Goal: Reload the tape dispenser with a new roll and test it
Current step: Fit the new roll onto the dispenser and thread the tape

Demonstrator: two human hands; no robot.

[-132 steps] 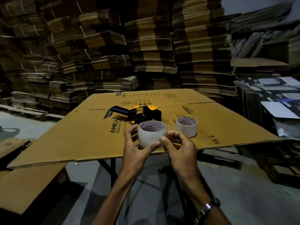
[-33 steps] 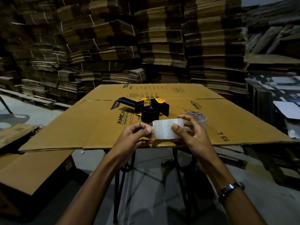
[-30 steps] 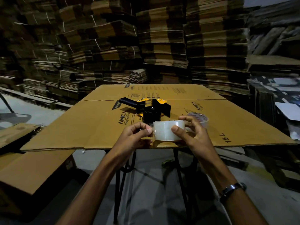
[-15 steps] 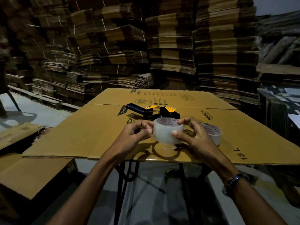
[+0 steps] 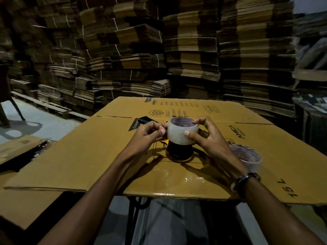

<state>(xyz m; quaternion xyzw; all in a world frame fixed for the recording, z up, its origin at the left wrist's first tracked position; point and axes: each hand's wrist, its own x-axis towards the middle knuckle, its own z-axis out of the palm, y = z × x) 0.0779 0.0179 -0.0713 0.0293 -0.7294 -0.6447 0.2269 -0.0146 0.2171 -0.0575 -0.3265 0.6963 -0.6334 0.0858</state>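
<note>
Near edge of worktop (image 5: 177, 191): flattened carton, glossy patch by the rim. Spare roll (image 5: 246, 157) lies flat to the right, just beside the right wrist.

Mid: both hands hold the new roll (image 5: 180, 132) directly above the dispenser (image 5: 178, 151). Right hand (image 5: 207, 137) grip: thumb on the outer face, fingers over the top rim. Left hand (image 5: 150, 133) grip: pinched at the roll's left edge (probably on the loose end; too dark to confirm).

Far: dispenser handle (image 5: 146, 119) pokes out behind the left hand.

Risks, as I judge them: loose end re-sticking to the roll; roll seated the wrong way round, so the tape feeds backwards; a tilted roll jamming on the hub.
</note>
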